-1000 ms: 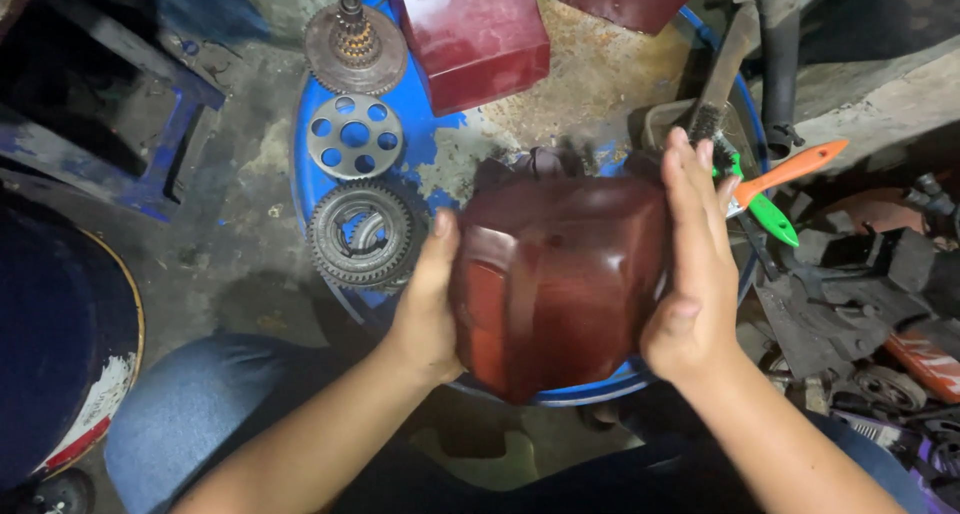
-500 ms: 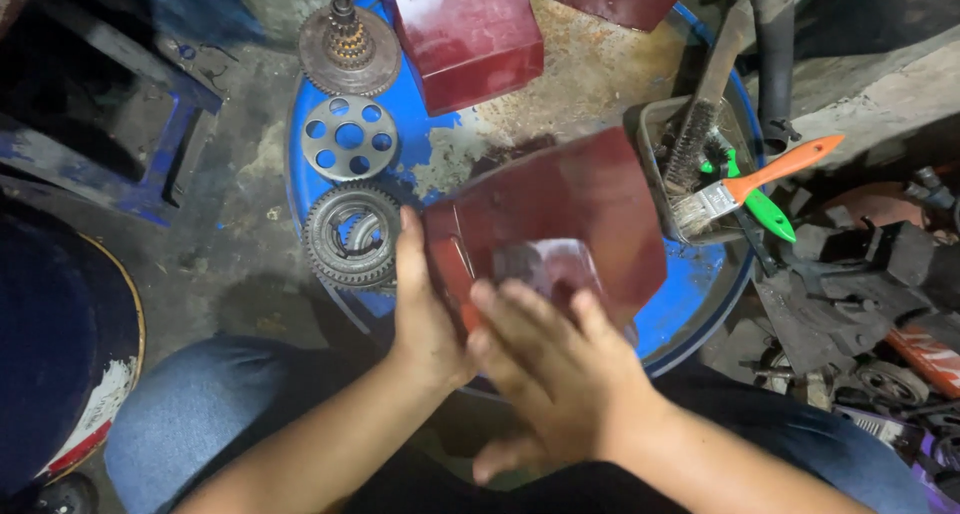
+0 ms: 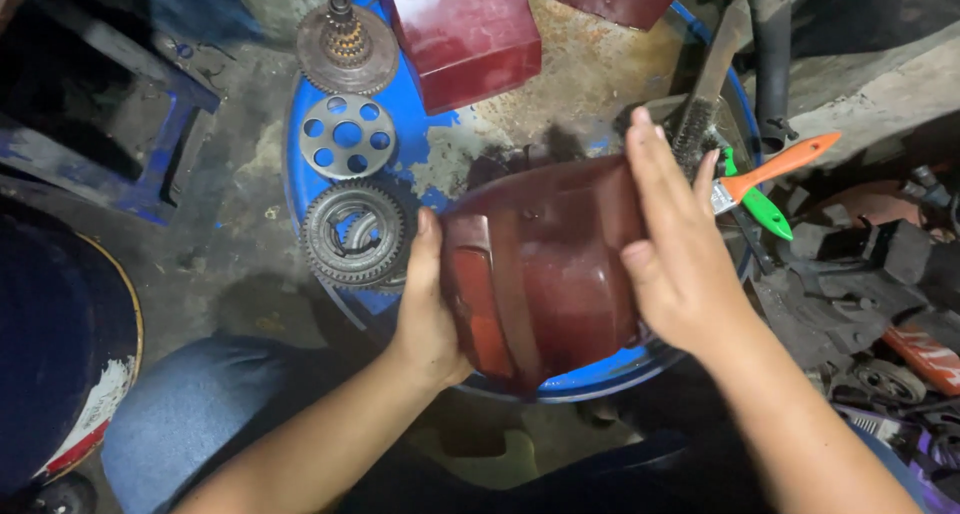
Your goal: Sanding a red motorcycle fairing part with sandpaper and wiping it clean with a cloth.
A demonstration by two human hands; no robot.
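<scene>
Both hands clasped a dark red, glossy moulded plastic cover [image 3: 545,269] from opposite ends, above the near edge of a round blue drum top [image 3: 420,144] that served as the bench. At the cover's ribbed end, the left hand [image 3: 428,309] pressed flat with its thumb up. Half a second before, the right hand [image 3: 680,244] had lain spread over the cover's face; now it had shifted to the far side, fingers extended and palm against the shell. That turned the cover so its curved back faced the camera, held up off the bench, pressed between the two palms rather than gripped. Just beside the left hand lay a toothed steel ring gear [image 3: 355,234], and by the right fingertips an orange-handled paintbrush [image 3: 775,164].
</scene>
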